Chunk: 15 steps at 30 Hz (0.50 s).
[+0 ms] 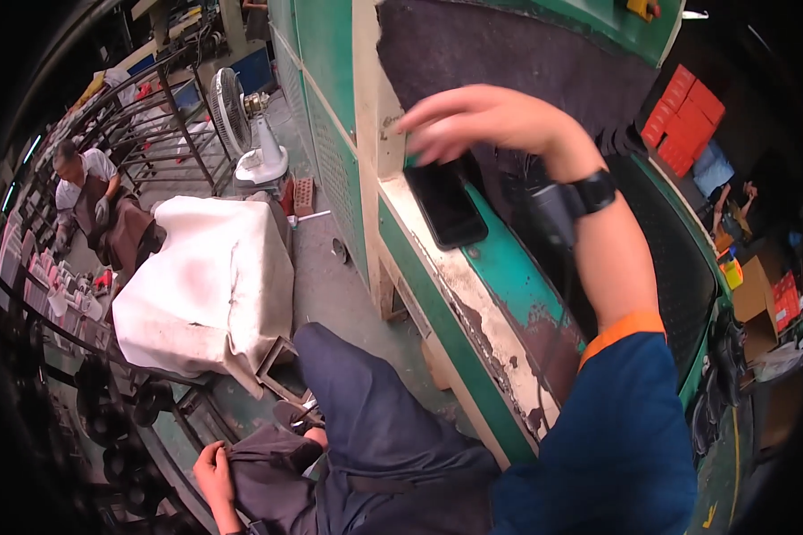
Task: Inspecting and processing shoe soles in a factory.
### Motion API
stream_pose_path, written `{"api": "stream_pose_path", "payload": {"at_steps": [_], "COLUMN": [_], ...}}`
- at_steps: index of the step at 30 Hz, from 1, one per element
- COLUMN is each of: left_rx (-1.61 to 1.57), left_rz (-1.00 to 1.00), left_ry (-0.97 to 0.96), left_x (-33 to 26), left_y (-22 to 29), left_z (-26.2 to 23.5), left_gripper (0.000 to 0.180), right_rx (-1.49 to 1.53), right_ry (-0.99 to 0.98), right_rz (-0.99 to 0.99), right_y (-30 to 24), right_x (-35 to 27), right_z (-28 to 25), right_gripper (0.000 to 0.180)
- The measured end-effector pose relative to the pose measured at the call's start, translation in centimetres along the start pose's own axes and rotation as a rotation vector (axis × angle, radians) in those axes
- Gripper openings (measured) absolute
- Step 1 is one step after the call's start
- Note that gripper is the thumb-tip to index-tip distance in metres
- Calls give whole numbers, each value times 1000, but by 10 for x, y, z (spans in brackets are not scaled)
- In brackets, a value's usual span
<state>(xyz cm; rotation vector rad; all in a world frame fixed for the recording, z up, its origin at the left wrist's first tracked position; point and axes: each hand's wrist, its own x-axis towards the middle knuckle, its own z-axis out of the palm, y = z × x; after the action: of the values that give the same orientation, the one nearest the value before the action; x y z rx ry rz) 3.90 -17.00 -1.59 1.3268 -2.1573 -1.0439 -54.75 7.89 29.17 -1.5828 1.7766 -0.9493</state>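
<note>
My right hand [486, 118] hangs over the ledge of a green and cream machine [473, 308], its fingers reaching left, apart and somewhat blurred. Nothing shows in its grasp. Just below those fingers a black smartphone [451, 209] lies flat on the ledge, dark screen up; I cannot tell whether they touch its upper end. A black band with a small device [589, 193] circles my right wrist. Low at the left, my left hand [212, 474] is closed on the edge of a dark brown cloth [268, 468] draped beside my leg.
Dark flaps [509, 58] hang over the machine's opening, with a black belt [665, 241] beyond. At left stand a white-covered bulky object [205, 276], a fan [254, 134] and metal racks. A person [89, 192] works farther left. Orange boxes [684, 120] are stacked at right.
</note>
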Motion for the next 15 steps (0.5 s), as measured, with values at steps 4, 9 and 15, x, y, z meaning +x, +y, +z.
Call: {"api": "stream_pose_path", "payload": {"at_steps": [4, 9, 15], "left_rx": [-31, 13, 290], "left_rz": [-28, -8, 4], "left_ry": [6, -30, -168], "left_x": [3, 8, 14], "left_y": [6, 48, 97], "left_z": [4, 8, 9], "left_gripper": [22, 23, 28], "right_rx": [580, 707, 115], "right_ry": [1059, 1761, 708], "right_rz": [93, 483, 388], "right_y": [123, 247, 260], "right_x": [-81, -119, -5], "right_z": [-93, -141, -94], "right_gripper": [40, 32, 55]}}
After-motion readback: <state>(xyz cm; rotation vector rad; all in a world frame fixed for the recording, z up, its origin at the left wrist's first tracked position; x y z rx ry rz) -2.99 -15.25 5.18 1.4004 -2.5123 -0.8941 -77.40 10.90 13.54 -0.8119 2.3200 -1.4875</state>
